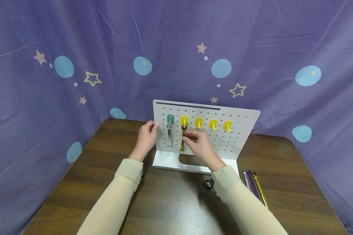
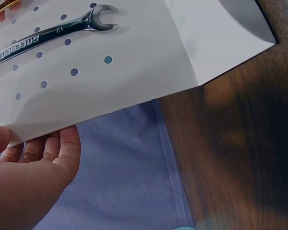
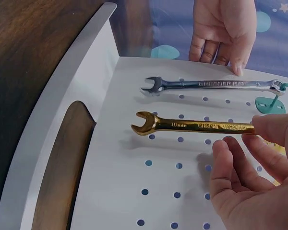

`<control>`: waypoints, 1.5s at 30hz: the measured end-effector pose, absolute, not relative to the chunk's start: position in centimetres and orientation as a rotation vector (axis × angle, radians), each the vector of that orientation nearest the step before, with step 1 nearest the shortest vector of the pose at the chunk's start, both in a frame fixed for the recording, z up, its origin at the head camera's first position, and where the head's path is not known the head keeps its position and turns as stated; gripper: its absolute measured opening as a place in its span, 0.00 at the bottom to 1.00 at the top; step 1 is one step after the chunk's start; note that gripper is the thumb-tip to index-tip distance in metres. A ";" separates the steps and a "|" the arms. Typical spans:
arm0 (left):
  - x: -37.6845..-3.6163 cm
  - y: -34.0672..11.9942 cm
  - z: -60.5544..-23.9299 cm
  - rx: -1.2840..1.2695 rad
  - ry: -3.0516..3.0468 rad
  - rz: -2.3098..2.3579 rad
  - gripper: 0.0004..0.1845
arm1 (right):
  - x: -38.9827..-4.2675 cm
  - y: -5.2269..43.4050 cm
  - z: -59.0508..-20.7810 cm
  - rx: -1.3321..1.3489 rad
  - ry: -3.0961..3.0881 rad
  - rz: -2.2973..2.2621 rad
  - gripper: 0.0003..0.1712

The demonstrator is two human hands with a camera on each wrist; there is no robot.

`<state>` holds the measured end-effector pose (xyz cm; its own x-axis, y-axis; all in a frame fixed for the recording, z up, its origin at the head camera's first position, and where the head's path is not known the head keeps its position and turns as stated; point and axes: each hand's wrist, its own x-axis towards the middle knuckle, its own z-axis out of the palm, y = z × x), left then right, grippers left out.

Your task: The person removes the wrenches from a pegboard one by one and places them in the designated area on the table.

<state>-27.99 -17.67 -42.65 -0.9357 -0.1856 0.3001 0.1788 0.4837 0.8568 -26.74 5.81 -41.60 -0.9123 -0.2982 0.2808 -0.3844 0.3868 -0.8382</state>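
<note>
A white pegboard (image 1: 206, 112) stands upright on the table, with a green hook (image 1: 170, 118) and several yellow hooks (image 1: 213, 124) in a row. My left hand (image 1: 146, 138) grips its left edge, thumb on the front and fingers behind, as the left wrist view (image 2: 38, 177) shows. From the green hook hangs a silver combination wrench (image 3: 211, 85), open end down. My right hand (image 1: 200, 145) pinches a gold combination wrench (image 3: 187, 125), marked 10mm, between thumb and fingers. Its ring end is at the leftmost yellow hook (image 1: 184, 120); its open end points down.
Right of the board's base, a silver wrench (image 1: 246, 179), a purple wrench (image 1: 253, 184) and another gold wrench (image 1: 261, 189) lie side by side on the brown wooden table (image 1: 294, 182). The right forearm passes close to them. A purple curtain (image 1: 176, 65) hangs behind.
</note>
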 end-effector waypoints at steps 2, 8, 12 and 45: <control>-27.9 -17.6 -42.6 0.005 -2.384 -1.434 0.10 | -26.8 5.7 -41.7 0.646 -2.541 1.579 0.10; -27.9 -17.3 -42.6 0.013 -2.385 -1.438 0.09 | -26.6 6.0 -41.6 0.679 -2.563 1.556 0.08; -27.9 -17.2 -42.6 0.007 -2.380 -1.436 0.09 | -26.1 6.3 -41.3 0.681 -2.578 1.574 0.08; -28.0 -17.5 -42.7 0.000 -2.358 -1.444 0.09 | -23.2 9.8 -40.7 0.593 -2.574 1.780 0.09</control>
